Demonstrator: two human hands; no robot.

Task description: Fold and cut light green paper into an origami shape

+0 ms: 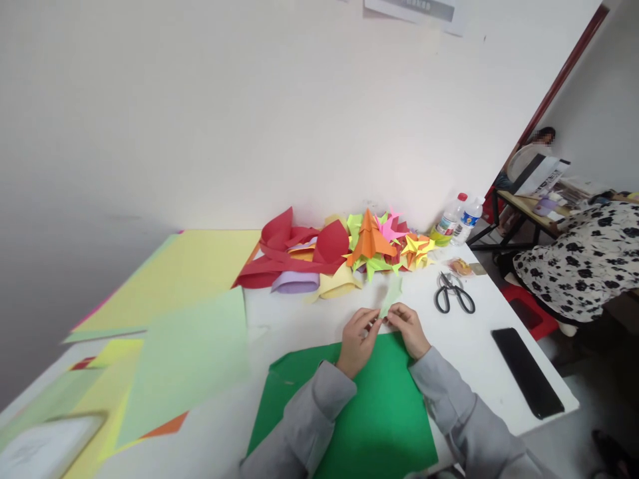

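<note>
Both of my hands pinch a small piece of pale green paper [393, 293] at its lower end, its upper part standing up between them. My left hand [358, 340] is closed on the left side of the paper, thumb and fingers together. On the right side, my right hand [408, 327] pinches it with the fingertips. Beneath my wrists lies a large green sheet of paper [369, 412]. Just beyond my hands sits a heap of folded paper, with an orange folded piece [370, 239] and yellow paper stars [418, 249].
Black-handled scissors [453, 293] and a black phone [526, 372] lie to the right. Two bottles [448, 223] stand by the wall. Red folded paper [299, 249] is at the back; pale green sheets [190, 359] and yellow sheets [200, 273] spread leftward. A person in a patterned garment [579, 259] sits at right.
</note>
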